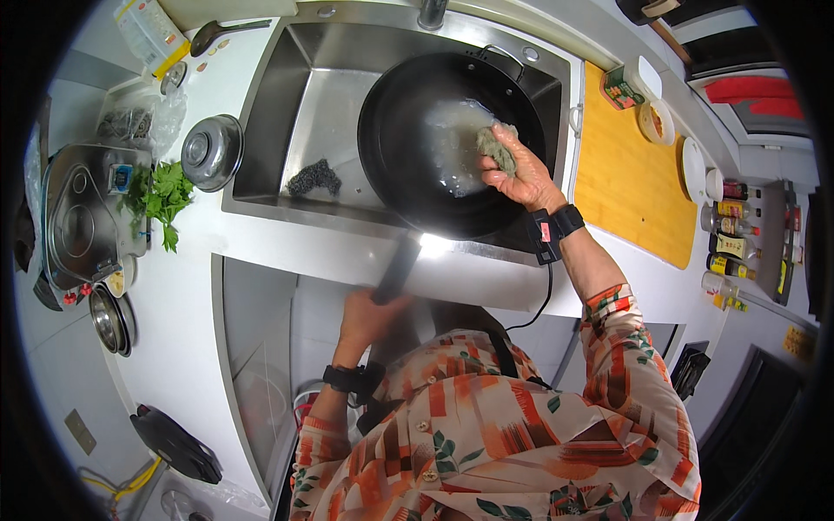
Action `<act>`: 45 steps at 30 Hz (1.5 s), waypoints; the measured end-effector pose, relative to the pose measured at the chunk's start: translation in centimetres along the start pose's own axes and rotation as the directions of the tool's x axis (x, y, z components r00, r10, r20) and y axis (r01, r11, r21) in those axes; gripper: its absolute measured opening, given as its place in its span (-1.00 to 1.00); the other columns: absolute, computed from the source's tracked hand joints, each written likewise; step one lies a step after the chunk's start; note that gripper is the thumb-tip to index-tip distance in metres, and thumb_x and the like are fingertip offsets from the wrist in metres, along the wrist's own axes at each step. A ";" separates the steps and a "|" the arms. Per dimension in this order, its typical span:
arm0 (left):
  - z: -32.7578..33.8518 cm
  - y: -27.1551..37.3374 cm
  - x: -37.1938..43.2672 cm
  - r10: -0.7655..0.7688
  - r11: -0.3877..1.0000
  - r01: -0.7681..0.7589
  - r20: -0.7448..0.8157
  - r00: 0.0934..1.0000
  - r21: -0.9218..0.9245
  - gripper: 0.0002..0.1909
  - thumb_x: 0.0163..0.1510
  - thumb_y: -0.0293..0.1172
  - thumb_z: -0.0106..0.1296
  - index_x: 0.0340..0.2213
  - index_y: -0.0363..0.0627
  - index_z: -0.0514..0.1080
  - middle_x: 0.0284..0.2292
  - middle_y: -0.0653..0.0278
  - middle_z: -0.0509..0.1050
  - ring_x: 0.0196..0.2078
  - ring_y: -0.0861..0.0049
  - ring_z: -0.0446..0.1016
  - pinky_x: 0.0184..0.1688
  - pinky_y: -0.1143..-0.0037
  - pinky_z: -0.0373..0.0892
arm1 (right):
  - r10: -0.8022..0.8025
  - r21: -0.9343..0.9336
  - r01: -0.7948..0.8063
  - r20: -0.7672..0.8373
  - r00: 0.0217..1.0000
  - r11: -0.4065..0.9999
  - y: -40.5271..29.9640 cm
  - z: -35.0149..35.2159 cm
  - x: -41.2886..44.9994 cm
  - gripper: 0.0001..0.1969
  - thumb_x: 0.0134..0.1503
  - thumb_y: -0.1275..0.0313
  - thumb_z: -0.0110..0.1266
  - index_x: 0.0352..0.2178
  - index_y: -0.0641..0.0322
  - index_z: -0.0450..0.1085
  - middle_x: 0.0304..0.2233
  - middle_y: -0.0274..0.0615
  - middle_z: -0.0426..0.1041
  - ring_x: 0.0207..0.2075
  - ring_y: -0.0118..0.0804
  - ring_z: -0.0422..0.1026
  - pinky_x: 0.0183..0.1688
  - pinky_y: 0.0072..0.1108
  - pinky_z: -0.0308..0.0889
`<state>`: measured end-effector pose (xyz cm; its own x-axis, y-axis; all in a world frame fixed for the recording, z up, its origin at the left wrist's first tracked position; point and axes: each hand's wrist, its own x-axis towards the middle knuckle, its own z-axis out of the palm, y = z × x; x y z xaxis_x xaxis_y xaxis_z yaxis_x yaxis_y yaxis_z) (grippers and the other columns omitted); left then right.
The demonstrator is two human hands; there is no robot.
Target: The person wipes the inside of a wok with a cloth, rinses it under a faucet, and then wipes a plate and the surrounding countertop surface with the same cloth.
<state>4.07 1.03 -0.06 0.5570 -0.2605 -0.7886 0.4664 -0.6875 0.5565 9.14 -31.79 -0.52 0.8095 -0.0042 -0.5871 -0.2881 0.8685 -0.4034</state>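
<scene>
A large black wok (pixel 404 143) sits tilted in the stainless steel sink (pixel 335 98), with cloudy water (pixel 449 124) inside. My left hand (pixel 371 319) is closed around the end of its dark handle (pixel 399 267), which reaches over the counter's front edge; the hand is slightly blurred. Inside the wok, at its right side, my right hand (pixel 524 172) grips a wet, greyish-green cloth or scrubbing pad (pixel 496 151). The fingertips are partly hidden by the pad. A dark mesh scouring pad (pixel 315 179) lies on the sink floor left of the wok.
A faucet (pixel 432 13) stands behind the sink. To the right lies a yellow cutting board (pixel 625 176) with a tub (pixel 631 83) and bowl (pixel 655 122) at its far edge. Left are an upturned metal bowl (pixel 212 153) and leafy greens (pixel 166 195). Several sauce bottles (pixel 733 226) line the far right.
</scene>
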 end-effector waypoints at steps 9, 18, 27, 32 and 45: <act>0.0 -0.5 0.1 0.042 0.997 -0.042 0.004 0.999 0.063 -0.49 -0.17 -0.03 0.20 -0.45 -0.36 0.49 -0.65 0.16 0.48 -0.64 0.53 0.45 -0.57 0.55 0.36 | -0.143 -0.132 0.127 -0.120 0.982 0.983 0.0 1.8 -0.9 -0.86 0.05 0.53 0.01 -0.31 0.12 0.31 -0.31 -0.23 0.41 -0.33 -0.26 0.44 -0.46 -0.66 0.38; -0.1 0.5 -0.1 -0.017 0.995 0.015 0.020 1.000 0.095 -0.48 -0.19 -0.01 0.20 -0.44 -0.34 0.50 -0.63 0.15 0.49 -0.63 0.52 0.46 -0.56 0.54 0.37 | -0.033 -0.252 0.065 0.127 0.991 0.965 -1.4 -1.4 0.5 -0.50 0.07 0.55 -0.01 0.07 0.02 0.14 -0.24 -0.17 0.36 -0.30 -0.25 0.42 -0.51 -0.67 0.32; -0.3 0.4 -0.3 -0.052 0.998 0.051 0.032 0.998 0.029 -0.50 -0.18 -0.03 0.22 -0.43 -0.33 0.50 -0.65 0.23 0.47 -0.67 0.59 0.42 -0.61 0.58 0.35 | 0.101 -0.104 -0.091 0.095 0.990 0.990 -1.5 2.4 -0.8 -0.51 0.14 0.05 -0.10 0.04 0.02 0.21 -0.34 -0.20 0.40 -0.35 -0.23 0.42 -0.45 -0.55 0.36; -0.2 0.9 -0.5 -0.066 0.998 0.066 0.031 0.997 0.014 -0.50 -0.19 -0.04 0.22 -0.44 -0.34 0.49 -0.67 0.24 0.45 -0.70 0.61 0.39 -0.65 0.60 0.32 | -0.051 -0.064 0.051 0.014 0.999 0.997 -1.0 0.0 0.7 -0.63 0.12 0.15 -0.01 -0.11 0.14 0.33 -0.37 -0.21 0.41 -0.33 -0.23 0.42 -0.37 -0.49 0.39; -0.1 0.2 -0.4 -0.029 0.999 0.028 0.021 0.999 0.042 -0.48 -0.16 -0.02 0.18 -0.45 -0.37 0.48 -0.68 0.19 0.46 -0.69 0.56 0.42 -0.63 0.56 0.34 | -0.075 0.052 0.071 0.074 0.994 0.996 0.4 2.0 0.3 -0.86 0.02 0.58 0.03 -0.34 0.14 0.33 -0.30 -0.17 0.39 -0.26 -0.15 0.39 -0.07 -0.22 0.36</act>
<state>4.04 1.03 0.36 0.5281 -0.2547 -0.8101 0.4531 -0.7223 0.5225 10.27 -30.48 0.59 0.8645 -0.0321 -0.5015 -0.2029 0.8907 -0.4069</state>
